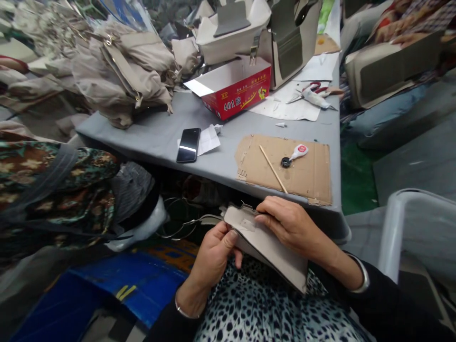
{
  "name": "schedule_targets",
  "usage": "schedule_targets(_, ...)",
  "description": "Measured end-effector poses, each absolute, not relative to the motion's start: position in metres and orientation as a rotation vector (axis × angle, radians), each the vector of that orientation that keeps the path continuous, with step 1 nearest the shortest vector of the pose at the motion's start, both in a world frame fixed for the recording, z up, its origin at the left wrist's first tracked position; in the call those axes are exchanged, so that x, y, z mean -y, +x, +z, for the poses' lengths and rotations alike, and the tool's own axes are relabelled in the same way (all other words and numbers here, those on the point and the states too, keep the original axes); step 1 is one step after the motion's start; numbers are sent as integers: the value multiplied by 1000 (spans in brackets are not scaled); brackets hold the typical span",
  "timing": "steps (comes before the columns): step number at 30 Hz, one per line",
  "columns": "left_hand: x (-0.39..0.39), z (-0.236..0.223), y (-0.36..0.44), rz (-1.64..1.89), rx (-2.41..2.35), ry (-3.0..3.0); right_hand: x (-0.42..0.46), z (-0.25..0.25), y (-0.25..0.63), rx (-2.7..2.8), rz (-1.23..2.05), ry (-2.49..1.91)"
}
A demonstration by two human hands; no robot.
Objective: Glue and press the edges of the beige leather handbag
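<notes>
A pale beige bag piece [272, 251], flat with a dark edge, is held over my lap just in front of the table. My left hand [217, 247] pinches its left edge near the top corner between thumb and fingers. My right hand [288, 221] grips the upper edge, with fingertips beside a small metal fitting [247, 206]. A small hole or mark shows on the piece near that fitting. The far fingers of both hands are partly hidden.
On the grey table [221, 159] lie cardboard [302, 175] with a wooden stick [273, 169] and small glue bottle [298, 151], a phone [188, 145], a red box [235, 90], pliers [309, 90] and beige bags [121, 71]. Another person handles a bag [377, 71] at right.
</notes>
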State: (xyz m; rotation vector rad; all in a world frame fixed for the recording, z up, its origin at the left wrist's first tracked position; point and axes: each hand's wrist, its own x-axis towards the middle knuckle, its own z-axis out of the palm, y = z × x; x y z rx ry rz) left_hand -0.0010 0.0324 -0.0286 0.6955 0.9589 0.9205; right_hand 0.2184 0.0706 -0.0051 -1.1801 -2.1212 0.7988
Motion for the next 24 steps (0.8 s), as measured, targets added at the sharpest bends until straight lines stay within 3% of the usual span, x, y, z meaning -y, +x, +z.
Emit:
schedule_targets(16, -56, -7, 3, 766, -1283, 1015, -84, -6, 213, 1941, 841, -1080)
schedule_targets(24, -75, -27, 9, 872, -1310, 886, -99, -3, 227, 1940, 804, -1076)
